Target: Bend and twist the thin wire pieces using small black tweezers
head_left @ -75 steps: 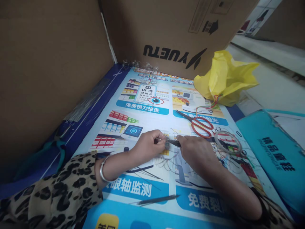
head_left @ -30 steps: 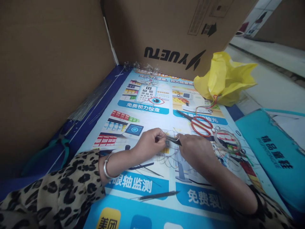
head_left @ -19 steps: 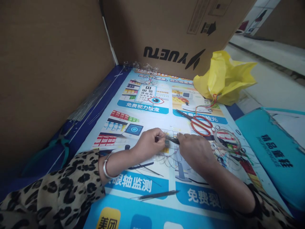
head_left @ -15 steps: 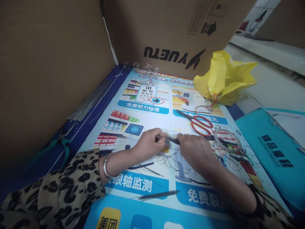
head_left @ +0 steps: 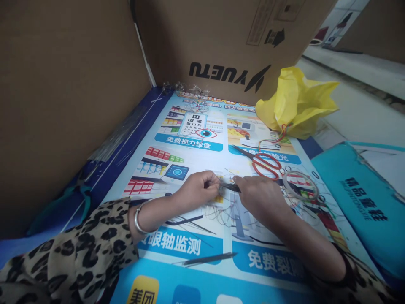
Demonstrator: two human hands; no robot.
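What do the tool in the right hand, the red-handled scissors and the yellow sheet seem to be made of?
Tool in the right hand: probably dark metal, judging by its faintly shiny tip; the rest is hidden. Scissors: blades look like dark metal, thin and pointed; smooth red handles, maybe plastic. Yellow sheet: matt paper or fabric, from its creases.

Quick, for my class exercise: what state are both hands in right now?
Left hand: closed, pinching what looks like thin wire.
Right hand: closed, holding a dark tool.
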